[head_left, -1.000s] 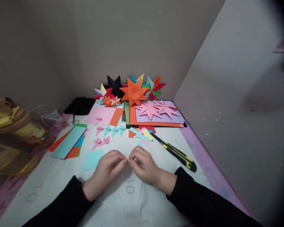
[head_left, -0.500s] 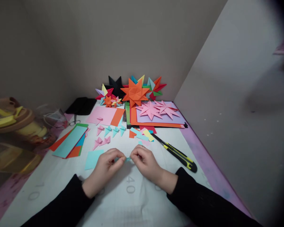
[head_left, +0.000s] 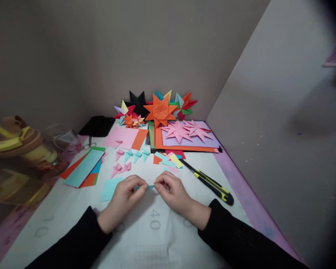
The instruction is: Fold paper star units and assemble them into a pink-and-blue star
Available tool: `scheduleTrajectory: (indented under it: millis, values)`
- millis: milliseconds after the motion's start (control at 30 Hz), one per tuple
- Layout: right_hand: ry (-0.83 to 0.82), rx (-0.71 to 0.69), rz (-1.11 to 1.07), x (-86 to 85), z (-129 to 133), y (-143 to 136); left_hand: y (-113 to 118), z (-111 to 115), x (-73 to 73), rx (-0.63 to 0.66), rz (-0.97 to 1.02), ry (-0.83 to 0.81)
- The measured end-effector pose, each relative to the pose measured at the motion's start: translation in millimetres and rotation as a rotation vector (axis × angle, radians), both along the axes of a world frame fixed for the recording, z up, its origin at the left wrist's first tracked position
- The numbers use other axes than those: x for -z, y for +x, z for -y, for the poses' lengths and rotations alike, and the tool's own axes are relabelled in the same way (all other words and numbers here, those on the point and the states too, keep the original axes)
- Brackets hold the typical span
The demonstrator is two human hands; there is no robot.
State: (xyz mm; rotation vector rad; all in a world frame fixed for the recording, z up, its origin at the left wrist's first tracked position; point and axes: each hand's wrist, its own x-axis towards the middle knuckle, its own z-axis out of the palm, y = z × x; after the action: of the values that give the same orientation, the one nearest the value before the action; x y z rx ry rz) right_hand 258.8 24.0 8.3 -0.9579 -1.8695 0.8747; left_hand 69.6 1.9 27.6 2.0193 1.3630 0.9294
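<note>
Dull, dim light greys the wall (head_left: pixel 168 48); a soft shadow lies beside my left hand (head_left: pixel 126 198), the far-left clear container (head_left: pixel 15 186) blurs, and black fringes the right edge.

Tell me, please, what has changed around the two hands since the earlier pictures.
The left hand and right hand, nearly touching at first, have drawn slightly apart sideways, so a sliver of turquoise paper now shows between them. The left pinches it; whether the right grips its tip or only touches it is unclear. The cutter, small folded pieces and pink stars stayed put.
</note>
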Motion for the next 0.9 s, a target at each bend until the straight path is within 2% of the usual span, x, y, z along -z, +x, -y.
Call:
scheduleTrajectory:
  millis: [133, 267, 367, 467, 533, 633, 733, 900]
  values:
    - [0.043, -0.069, 0.039, 0.9, 2.7, -3.4, 1.3, -0.1, 3.5, 0.033, -0.015, -0.017]
    - [0.035, -0.135, 0.068, 5.0, 3.9, -6.5, 1.3, 0.6, 7.7, -0.064, 0.084, -0.074]
    - [-0.086, -0.117, 0.041, 5.2, 2.7, -6.9, 1.4, 1.6, 9.3, -0.101, 0.245, -0.144]
    - [-0.238, -0.032, -0.051, 2.9, 1.1, -5.6, 3.5, 1.7, 8.5, -0.114, 0.345, -0.197]
    - [-0.277, 0.001, -0.089, 1.5, 0.9, -5.1, 5.6, 1.7, 7.4, -0.097, 0.306, -0.256]
    - [-0.226, -0.038, -0.072, 1.6, 1.9, -6.1, 7.9, 2.4, 6.1, -0.083, 0.177, -0.298]
    - [-0.167, -0.052, -0.039, 3.7, 3.4, -7.3, 7.2, 3.1, 5.7, -0.088, 0.038, -0.167]
    - [-0.038, -0.023, -0.065, 5.5, 5.8, -5.8, 3.5, 3.7, 6.3, 0.068, -0.238, 0.146]
